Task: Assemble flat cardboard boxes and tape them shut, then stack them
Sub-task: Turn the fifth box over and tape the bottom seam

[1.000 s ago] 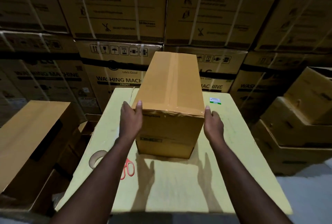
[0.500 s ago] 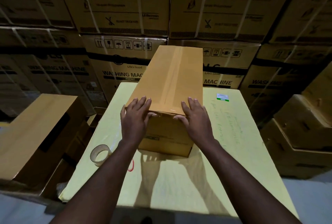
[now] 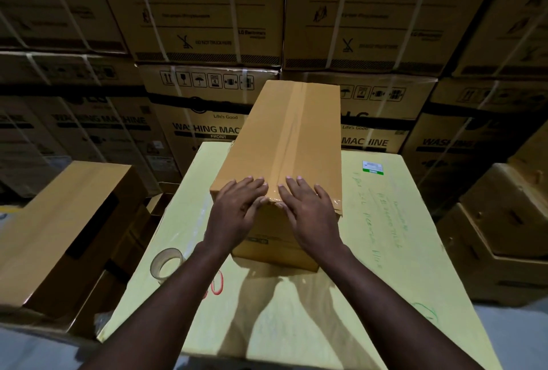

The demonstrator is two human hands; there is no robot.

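Box: box point(image 3: 281, 144) is sitting on the table point(image 3: 385, 251), taped seam up; staying where it was
Left hand: left hand point(image 3: 237, 206) is pressing flat on the near top edge, grip released; nearer the seam than before
Right hand: right hand point(image 3: 308, 209) is pressing flat likewise, grip released; thumbs now almost meeting
Tape roll: tape roll point(image 3: 166, 264) is lying beside the left forearm

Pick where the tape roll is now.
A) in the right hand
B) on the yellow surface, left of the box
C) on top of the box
B: the tape roll sits on the yellow surface, left of the box; the left hand and right hand press flat on its top.
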